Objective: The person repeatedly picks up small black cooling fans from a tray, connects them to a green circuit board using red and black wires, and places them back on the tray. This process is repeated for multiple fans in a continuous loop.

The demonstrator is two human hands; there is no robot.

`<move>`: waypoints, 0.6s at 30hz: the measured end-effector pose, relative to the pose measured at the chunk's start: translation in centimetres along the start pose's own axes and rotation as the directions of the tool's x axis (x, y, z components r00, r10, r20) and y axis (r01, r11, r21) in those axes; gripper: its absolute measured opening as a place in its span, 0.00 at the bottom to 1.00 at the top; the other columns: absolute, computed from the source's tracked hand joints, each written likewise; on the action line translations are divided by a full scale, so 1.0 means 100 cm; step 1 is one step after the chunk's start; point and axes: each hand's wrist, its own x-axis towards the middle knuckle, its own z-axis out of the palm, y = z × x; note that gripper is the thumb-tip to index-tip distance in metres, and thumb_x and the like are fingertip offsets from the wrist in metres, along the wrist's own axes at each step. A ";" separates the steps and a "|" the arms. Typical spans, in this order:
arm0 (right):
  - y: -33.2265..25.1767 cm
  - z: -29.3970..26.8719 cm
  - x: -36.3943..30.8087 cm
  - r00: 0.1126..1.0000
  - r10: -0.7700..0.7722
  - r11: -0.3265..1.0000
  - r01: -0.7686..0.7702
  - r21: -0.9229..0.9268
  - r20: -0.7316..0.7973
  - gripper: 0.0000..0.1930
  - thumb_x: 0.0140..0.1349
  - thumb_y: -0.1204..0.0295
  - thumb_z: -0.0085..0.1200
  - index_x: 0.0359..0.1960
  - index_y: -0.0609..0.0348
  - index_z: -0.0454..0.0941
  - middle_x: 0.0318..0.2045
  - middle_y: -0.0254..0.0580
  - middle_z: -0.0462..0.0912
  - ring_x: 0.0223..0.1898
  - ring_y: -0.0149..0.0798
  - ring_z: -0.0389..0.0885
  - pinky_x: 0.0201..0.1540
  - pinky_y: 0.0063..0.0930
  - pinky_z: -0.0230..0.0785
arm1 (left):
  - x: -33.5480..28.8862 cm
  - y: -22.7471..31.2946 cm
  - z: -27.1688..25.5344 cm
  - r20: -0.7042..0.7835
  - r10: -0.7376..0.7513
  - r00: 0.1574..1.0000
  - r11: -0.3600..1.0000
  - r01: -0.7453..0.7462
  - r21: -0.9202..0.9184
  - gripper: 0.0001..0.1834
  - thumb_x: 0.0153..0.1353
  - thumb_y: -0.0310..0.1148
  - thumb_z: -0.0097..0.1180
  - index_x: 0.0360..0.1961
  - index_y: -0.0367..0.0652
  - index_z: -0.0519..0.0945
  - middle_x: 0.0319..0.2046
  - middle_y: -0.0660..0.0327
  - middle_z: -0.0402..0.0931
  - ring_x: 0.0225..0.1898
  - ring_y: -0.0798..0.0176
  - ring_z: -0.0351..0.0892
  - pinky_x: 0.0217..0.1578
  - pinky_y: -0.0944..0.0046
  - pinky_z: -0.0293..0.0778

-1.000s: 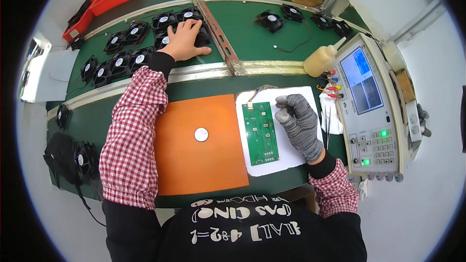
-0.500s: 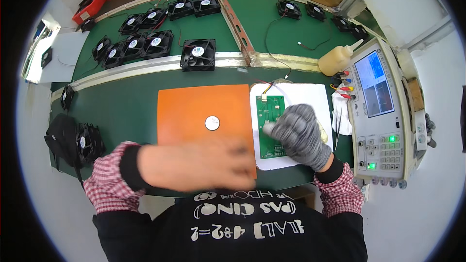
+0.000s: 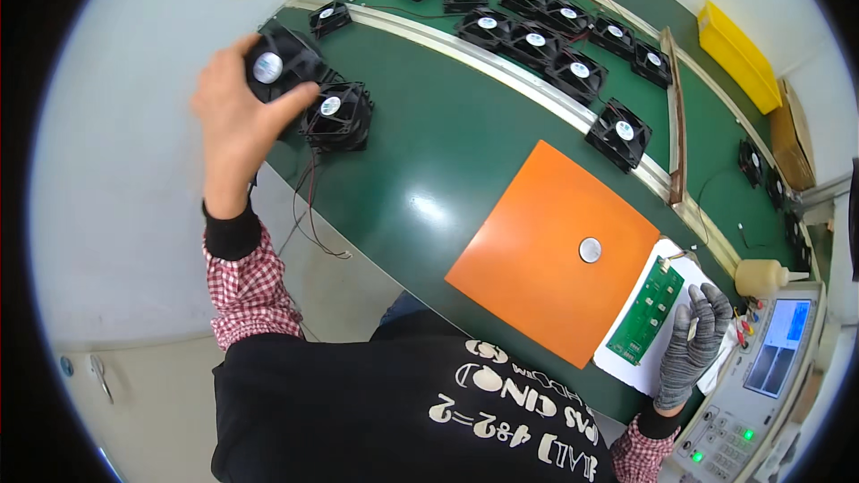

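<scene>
My bare left hand (image 3: 234,116) curls around a black square fan (image 3: 284,64) with a round white label, its thumb along the near edge. Right beside it stands a stack of black fans (image 3: 338,116), with thin wires hanging over the table's edge. My right hand (image 3: 693,344), in a grey knitted glove, rests on the white board (image 3: 617,367) to the right of a green circuit board (image 3: 646,311). Its fingers are curled, and a small pale piece shows between thumb and fingers, too small to name.
An orange mat (image 3: 546,250) bears a round white disc (image 3: 590,249). Behind a metal rail, several fans (image 3: 535,38) stand in rows. At the right are a squeeze bottle (image 3: 761,277) and a test instrument (image 3: 761,394) with a lit screen. A yellow bin (image 3: 738,58) sits at the back.
The view has swung left. My left hand has gone from over the orange mat to the fans at the left and taken hold of one. My right hand has shifted right, off the circuit board.
</scene>
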 end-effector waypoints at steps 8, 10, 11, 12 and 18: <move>0.006 0.005 0.004 0.998 0.055 0.994 -0.057 0.098 0.020 0.12 0.61 0.77 0.57 0.47 0.59 0.81 0.51 0.43 0.75 0.56 0.45 0.73 0.60 0.36 0.65 | -0.019 -0.031 0.042 0.552 0.047 0.832 0.957 0.120 -0.263 0.47 0.34 0.39 0.77 0.59 0.43 0.71 0.54 0.54 0.74 0.58 0.47 0.69 0.60 0.52 0.62; 0.007 0.006 0.003 0.998 0.057 0.991 -0.061 0.120 0.034 0.12 0.61 0.77 0.57 0.47 0.59 0.81 0.51 0.43 0.76 0.55 0.45 0.73 0.59 0.35 0.66 | -0.016 -0.031 0.043 0.607 0.044 0.794 0.958 0.138 -0.250 0.48 0.33 0.39 0.78 0.60 0.43 0.70 0.54 0.53 0.74 0.58 0.47 0.69 0.61 0.53 0.62; 0.007 0.006 0.003 0.997 0.059 0.989 -0.064 0.130 0.041 0.12 0.60 0.78 0.57 0.46 0.59 0.81 0.50 0.43 0.76 0.55 0.45 0.74 0.59 0.35 0.66 | -0.015 -0.032 0.045 0.626 0.032 0.779 0.952 0.168 -0.257 0.48 0.33 0.39 0.78 0.60 0.44 0.70 0.54 0.53 0.73 0.58 0.47 0.69 0.61 0.52 0.61; 0.007 0.005 0.002 0.998 0.055 0.990 -0.060 0.131 0.040 0.12 0.61 0.78 0.57 0.46 0.59 0.81 0.50 0.44 0.76 0.54 0.44 0.74 0.58 0.35 0.66 | -0.015 -0.033 0.047 0.645 0.019 0.764 0.944 0.198 -0.263 0.49 0.33 0.39 0.78 0.61 0.44 0.69 0.54 0.52 0.73 0.58 0.46 0.69 0.61 0.52 0.61; -0.002 0.003 0.007 1.000 -0.022 0.991 0.021 0.130 0.008 0.10 0.61 0.77 0.58 0.45 0.58 0.80 0.47 0.45 0.76 0.50 0.44 0.76 0.54 0.34 0.68 | -0.001 -0.036 0.040 0.681 0.066 0.729 0.982 0.072 -0.172 0.53 0.32 0.40 0.78 0.64 0.43 0.66 0.55 0.49 0.72 0.59 0.43 0.68 0.62 0.50 0.61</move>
